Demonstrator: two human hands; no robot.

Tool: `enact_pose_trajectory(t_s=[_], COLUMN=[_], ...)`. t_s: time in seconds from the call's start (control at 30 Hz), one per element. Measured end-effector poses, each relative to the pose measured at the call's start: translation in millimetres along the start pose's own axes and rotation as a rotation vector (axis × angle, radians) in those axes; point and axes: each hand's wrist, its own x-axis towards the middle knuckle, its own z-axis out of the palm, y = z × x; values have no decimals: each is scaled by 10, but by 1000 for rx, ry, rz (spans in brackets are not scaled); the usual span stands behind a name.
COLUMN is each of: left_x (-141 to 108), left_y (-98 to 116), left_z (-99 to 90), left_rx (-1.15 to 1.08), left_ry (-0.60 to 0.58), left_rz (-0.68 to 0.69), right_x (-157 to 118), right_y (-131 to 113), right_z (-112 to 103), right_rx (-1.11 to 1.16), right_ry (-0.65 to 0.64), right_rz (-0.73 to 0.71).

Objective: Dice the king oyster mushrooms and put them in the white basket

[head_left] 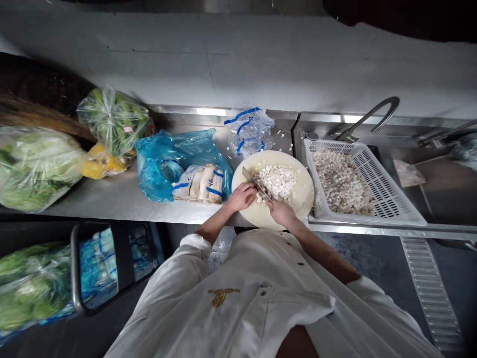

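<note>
My right hand [283, 214] is closed round the handle of a kitchen knife [256, 183], its broad blade slanting over a round white cutting board [253, 219]. Close against the blade's left side, my left hand [243, 196] rests on the board with fingers curled; what lies under them is hidden. Beyond the knife, a heap of diced pale mushroom [278, 180] covers the middle of the board. To the left lies a clear pack of whole thick-stemmed mushrooms [204, 185], partly inside a blue plastic bag [158, 166].
Right of the board, a white slotted basket [372, 184] holds more diced mushroom, beside a faucet [368, 119]. A crumpled clear wrapper [250, 130] lies behind the board. Bagged green vegetables [115, 122] and bagged lettuce [37, 166] stand far left; a crate handle [75, 268] rises below.
</note>
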Motion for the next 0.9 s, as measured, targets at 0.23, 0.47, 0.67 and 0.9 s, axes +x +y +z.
enact_pose_trajectory(t_s=[0.23,0.47,0.67,0.9], left_x=[-85,-149,-256,-7], left_y=[10,59,194,594], left_z=[-25,-3,47,381], left_rx=[-5,26,61,159], left_ry=[28,38,57,334], left_rz=[-1,-46,-128,-182], right_x=[-4,37,123,146], right_y=[-1,3,25,251], right_z=[2,8,95,43], right_rx=[10,13,98,387], right_ry=[55,12,-36,91], right_rz=[-82,-112,-127,-271])
